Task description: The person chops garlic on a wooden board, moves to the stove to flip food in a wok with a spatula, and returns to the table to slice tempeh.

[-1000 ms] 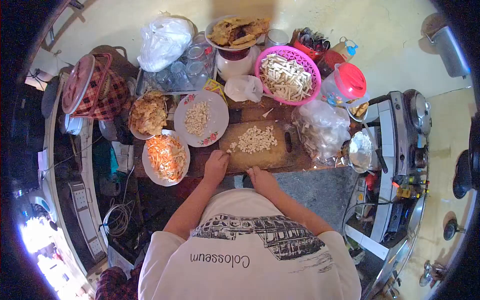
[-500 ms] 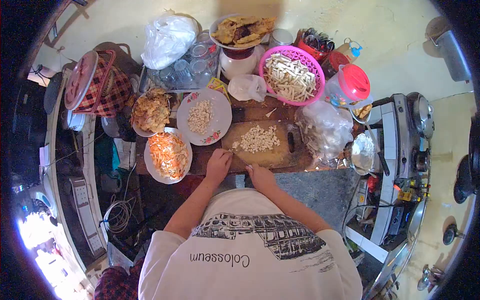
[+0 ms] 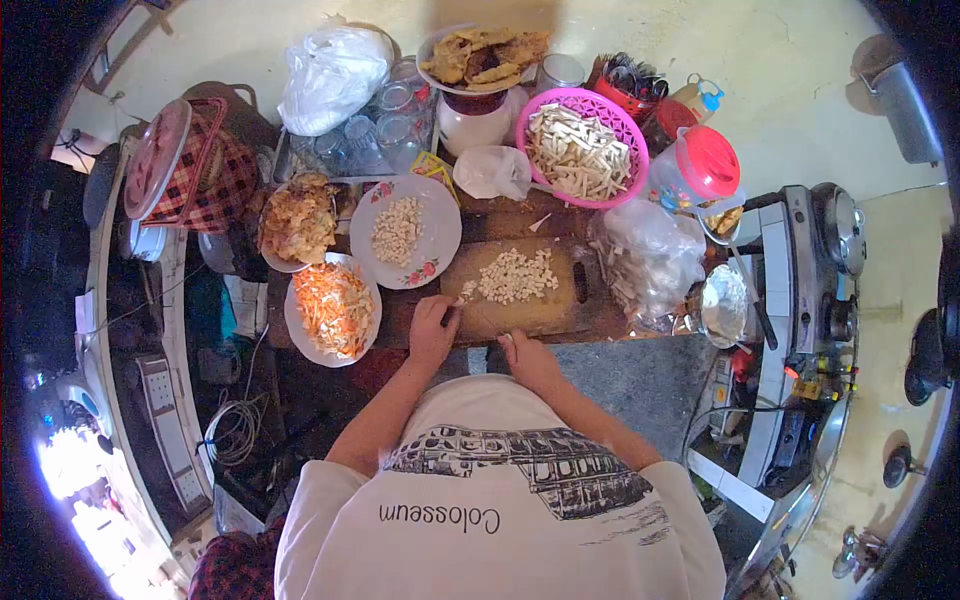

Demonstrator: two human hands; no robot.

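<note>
My right hand [image 3: 530,360] is closed around the handle of a knife [image 3: 487,322] at the near edge of a wooden cutting board [image 3: 500,320]. The thin blade points up and left over the board. My left hand [image 3: 434,330] is at the board's left end, fingers curled together beside a few pale bits; whatever they hold is hidden. A heap of small pale diced pieces [image 3: 518,276] lies on the board. Behind my left hand, a floral plate [image 3: 440,215] carries more diced pieces. Left of it is a plate of shredded orange and white vegetables [image 3: 335,310].
A pink basket [image 3: 643,150] of pale cut sticks stands at the back, near a bowl of fried food [image 3: 485,60]. To the right are a clear plastic bag [image 3: 655,255], a red-lidded jug [image 3: 710,165] and a stove [image 3: 805,260]. Glasses [image 3: 365,140] stand back left.
My left hand has shifted slightly left, its thumb and fingers bent differently. My right hand and the knife have moved a little to the right and down.
</note>
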